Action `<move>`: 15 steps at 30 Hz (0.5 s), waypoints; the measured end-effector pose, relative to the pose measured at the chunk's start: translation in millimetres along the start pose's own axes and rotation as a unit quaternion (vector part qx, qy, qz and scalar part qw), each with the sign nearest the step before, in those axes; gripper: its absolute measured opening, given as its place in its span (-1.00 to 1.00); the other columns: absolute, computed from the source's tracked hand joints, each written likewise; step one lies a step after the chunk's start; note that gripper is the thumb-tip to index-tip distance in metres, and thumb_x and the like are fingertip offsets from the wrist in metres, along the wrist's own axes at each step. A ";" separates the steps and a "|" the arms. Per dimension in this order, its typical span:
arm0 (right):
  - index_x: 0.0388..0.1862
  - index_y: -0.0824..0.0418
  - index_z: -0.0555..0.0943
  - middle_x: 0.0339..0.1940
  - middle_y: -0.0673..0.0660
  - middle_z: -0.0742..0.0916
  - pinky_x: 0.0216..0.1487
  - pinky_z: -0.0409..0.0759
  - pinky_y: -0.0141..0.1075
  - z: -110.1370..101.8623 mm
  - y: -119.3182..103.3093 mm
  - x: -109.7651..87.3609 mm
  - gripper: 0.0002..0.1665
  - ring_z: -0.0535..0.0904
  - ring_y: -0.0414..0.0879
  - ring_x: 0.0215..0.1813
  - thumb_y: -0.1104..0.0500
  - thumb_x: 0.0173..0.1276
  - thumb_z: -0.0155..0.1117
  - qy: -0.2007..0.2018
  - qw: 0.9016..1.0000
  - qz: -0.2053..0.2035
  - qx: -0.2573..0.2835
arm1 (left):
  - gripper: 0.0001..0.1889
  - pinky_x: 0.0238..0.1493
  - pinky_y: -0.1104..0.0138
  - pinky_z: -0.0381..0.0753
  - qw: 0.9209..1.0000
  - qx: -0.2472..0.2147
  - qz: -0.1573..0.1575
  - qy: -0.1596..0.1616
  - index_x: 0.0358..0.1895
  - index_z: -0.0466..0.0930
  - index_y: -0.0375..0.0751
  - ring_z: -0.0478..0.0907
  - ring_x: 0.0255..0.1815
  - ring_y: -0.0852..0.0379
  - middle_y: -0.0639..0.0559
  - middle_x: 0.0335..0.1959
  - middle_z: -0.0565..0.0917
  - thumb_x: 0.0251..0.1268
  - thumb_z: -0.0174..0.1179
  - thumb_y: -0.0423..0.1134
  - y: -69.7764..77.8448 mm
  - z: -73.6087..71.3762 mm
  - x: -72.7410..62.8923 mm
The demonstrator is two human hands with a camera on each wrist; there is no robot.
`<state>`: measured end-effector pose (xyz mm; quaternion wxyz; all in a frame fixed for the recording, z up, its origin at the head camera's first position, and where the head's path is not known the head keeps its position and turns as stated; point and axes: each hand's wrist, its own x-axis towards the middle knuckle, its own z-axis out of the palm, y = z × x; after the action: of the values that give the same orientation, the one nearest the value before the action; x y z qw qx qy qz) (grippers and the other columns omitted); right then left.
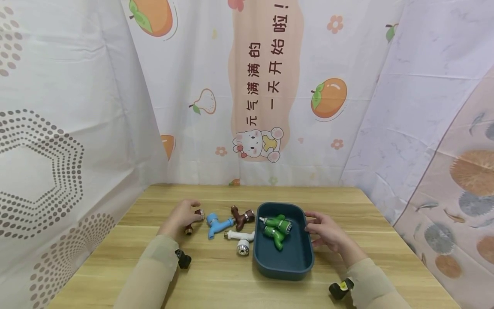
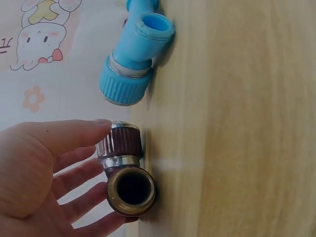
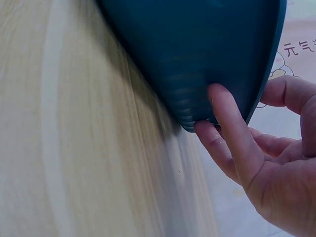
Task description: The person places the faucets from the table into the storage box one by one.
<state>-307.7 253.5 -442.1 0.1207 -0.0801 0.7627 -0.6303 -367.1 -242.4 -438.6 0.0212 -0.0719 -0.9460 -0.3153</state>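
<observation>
My left hand (image 1: 185, 214) is at a dark brown tap (image 2: 129, 185) with a ribbed knob. The thumb tip lies on the knob's edge while the fingers pass behind the tap, partly hidden. Beside it lies a light blue tap (image 1: 217, 224). My right hand (image 1: 327, 231) touches the right side of a dark teal bin (image 1: 283, 270), its fingers (image 3: 228, 113) resting loosely against the outer wall near the rim. Inside the bin are two green taps (image 1: 275, 239), lying against each other.
Between the blue tap and the bin lie another brown tap (image 1: 242, 217) and a white tap (image 1: 240, 237), the white one close against the bin's left wall. All stand on a wooden table (image 1: 216, 283), with a printed curtain (image 1: 200, 141) hanging behind its far edge.
</observation>
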 end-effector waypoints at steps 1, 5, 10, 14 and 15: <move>0.55 0.43 0.17 0.27 0.54 0.52 -0.29 0.74 0.03 0.0 -0.3 0.1 -0.21 0.66 0.17 0.04 0.32 0.38 0.17 0.000 1.000 0.000 0.001 | -0.44 0.18 -0.06 0.50 1.000 -0.003 -0.003 -0.001 0.29 0.54 -0.43 0.56 0.01 -0.13 -0.37 0.26 0.56 0.25 0.42 -0.28 -0.3 0.7 0.2; 0.55 0.43 0.17 0.27 0.54 0.52 -0.29 0.74 0.03 0.2 -1.5 -0.1 -0.21 0.66 0.17 0.04 0.32 0.39 0.17 -0.002 1.000 0.000 0.003 | -0.46 0.10 -0.01 0.54 1.000 -0.011 -0.006 -0.003 0.26 0.55 -0.45 0.56 -0.03 -0.10 -0.37 0.21 0.58 0.22 0.42 -0.34 -1.1 3.3 -0.4; 0.55 0.43 0.16 0.28 0.54 0.51 -0.29 0.74 0.01 0.7 -2.4 -0.5 -0.21 0.65 0.18 0.05 0.31 0.40 0.17 -0.005 1.000 -0.001 0.003 | -0.53 -0.08 0.08 0.60 1.000 -0.009 -0.003 0.000 0.17 0.61 -0.44 0.58 -0.17 -0.04 -0.28 0.06 0.66 0.17 0.42 -0.39 -2.2 6.5 -0.1; 0.55 0.43 0.17 0.28 0.53 0.51 -0.31 0.74 0.01 0.3 -1.1 -0.4 -0.21 0.65 0.18 0.05 0.32 0.39 0.17 -0.001 1.000 0.002 0.003 | -0.58 -0.15 0.14 0.61 1.000 -0.003 -0.008 -0.003 0.13 0.64 -0.40 0.57 -0.22 -0.01 -0.18 -0.03 0.68 0.18 0.42 -0.40 -3.5 8.2 1.6; 0.55 0.42 0.18 0.28 0.53 0.51 -0.31 0.74 0.01 0.3 -0.8 -0.3 -0.21 0.65 0.17 0.05 0.32 0.39 0.17 0.001 1.000 0.003 0.004 | -0.58 -0.15 0.14 0.60 1.000 -0.001 -0.009 -0.004 0.13 0.64 -0.39 0.56 -0.21 0.00 -0.16 -0.04 0.68 0.19 0.42 -0.40 -3.7 8.4 1.9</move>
<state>-307.4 253.2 -441.4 0.1223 -0.0767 0.7603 -0.6334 -369.5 -240.1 -447.4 0.0145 -0.0645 -0.9465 -0.3159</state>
